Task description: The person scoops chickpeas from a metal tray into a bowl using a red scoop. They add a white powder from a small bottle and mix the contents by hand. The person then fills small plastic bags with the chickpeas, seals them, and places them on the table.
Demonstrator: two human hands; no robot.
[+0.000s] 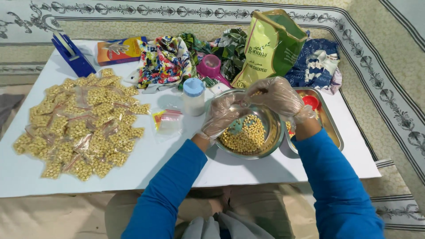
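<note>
Blue sleeves, lower centre of frame, lead to two gloved hands over a steel bowl (271, 140) of chickpeas (244, 136) at the surface's near centre. Left hand (221, 116): grip curled loosely above the chickpeas; whether it grasps anything cannot be told. Right hand (278, 95): grip cupped over the bowl's far rim, contents hidden. Left: heap of filled small bags (79, 121). Centre: blue-lidded jar (194, 96). Right: steel tray (332, 128). Far edge: green chickpea bag (270, 46), blue tape dispenser (72, 54).

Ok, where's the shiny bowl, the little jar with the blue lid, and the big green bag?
Metal bowl (273, 132): head view, bare right rim.
Blue-lidded jar (194, 87): head view, the lid.
Green bag (270, 48): head view, front panel.
</note>
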